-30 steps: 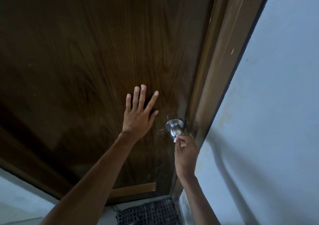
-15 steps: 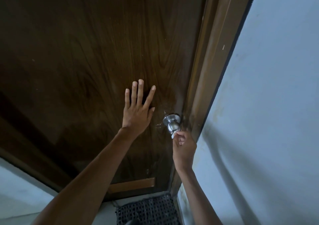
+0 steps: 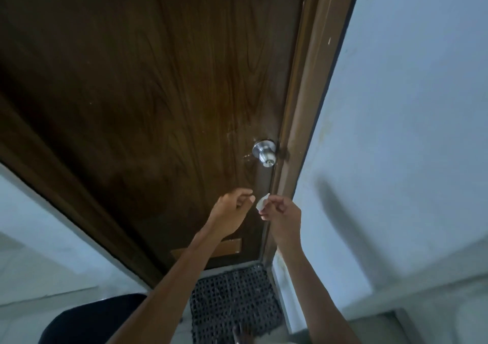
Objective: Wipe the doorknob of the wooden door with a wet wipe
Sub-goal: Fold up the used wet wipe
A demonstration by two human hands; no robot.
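Note:
A round silver doorknob (image 3: pixel 265 153) sits near the right edge of the dark wooden door (image 3: pixel 148 100), uncovered. Below it, my right hand (image 3: pixel 282 215) pinches a small folded white wet wipe (image 3: pixel 262 201) at its fingertips. My left hand (image 3: pixel 232 213) hovers just left of the wipe, fingers curled inward, with nothing in it. Both hands are off the door and well below the knob.
A brown door frame (image 3: pixel 306 93) runs along the door's right side, with a pale blue wall (image 3: pixel 409 119) beyond. A dark woven mat (image 3: pixel 235 301) lies on the floor at the door's foot. A light wooden patch (image 3: pixel 224 248) marks the door's lower part.
My right hand has pulled the wipe down and away from the knob. My left hand has left the door panel and dropped beside the right hand, its fingers curling in.

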